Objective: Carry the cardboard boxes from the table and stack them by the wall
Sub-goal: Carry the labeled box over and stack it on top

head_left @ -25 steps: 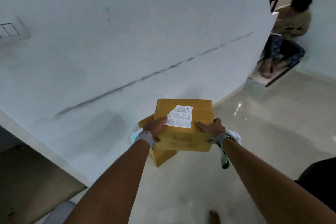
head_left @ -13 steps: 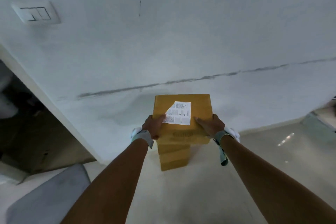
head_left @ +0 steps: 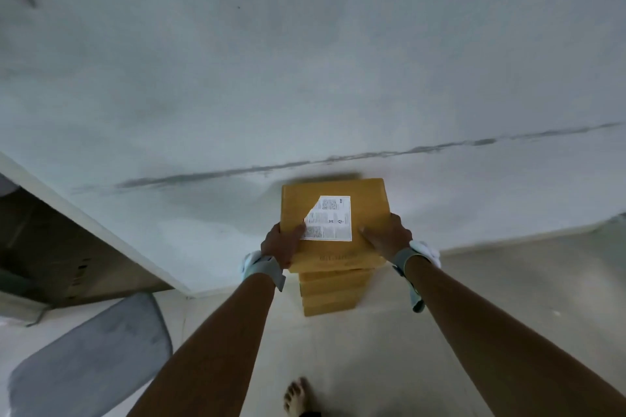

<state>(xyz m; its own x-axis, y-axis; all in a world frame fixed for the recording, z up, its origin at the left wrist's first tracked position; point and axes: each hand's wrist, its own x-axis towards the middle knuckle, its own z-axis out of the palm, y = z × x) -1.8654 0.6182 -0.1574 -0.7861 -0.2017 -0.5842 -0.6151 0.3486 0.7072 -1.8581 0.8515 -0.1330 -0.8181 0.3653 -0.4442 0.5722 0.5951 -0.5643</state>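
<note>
- Both hands grasp the top cardboard box: left hand on its left edge, right hand on its right.
- The box sits above the stack, close against the wall.
- A grey mat lies left of the stack.

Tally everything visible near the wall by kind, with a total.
Cardboard box held in both hands: 1
Stacked cardboard boxes beneath it: count unclear, at least 3
White label: 1
Grey mat: 1
Total: at least 6
</note>
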